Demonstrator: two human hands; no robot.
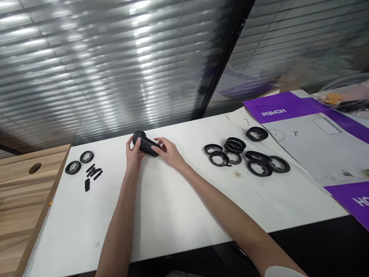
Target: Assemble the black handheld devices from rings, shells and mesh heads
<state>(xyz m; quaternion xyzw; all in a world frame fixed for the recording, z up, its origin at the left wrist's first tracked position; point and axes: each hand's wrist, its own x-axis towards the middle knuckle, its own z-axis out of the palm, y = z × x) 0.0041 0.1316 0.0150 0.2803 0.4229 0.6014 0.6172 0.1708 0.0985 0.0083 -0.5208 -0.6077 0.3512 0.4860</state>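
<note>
A black cylinder-shaped part (145, 145) with a flanged end is held over the white table (178, 207) near its far edge. My left hand (133, 153) wraps its left, flanged end. My right hand (168, 151) pinches its right end with curled fingers. Both hands are closed on it.
Several black notched rings (248, 156) lie in a cluster to the right. Two more rings (79, 162) and small black strips (92, 175) lie at the left. A wooden desk (20, 200) adjoins the left side. Purple and white sheets (314, 130) and a clear bag (346, 94) sit far right.
</note>
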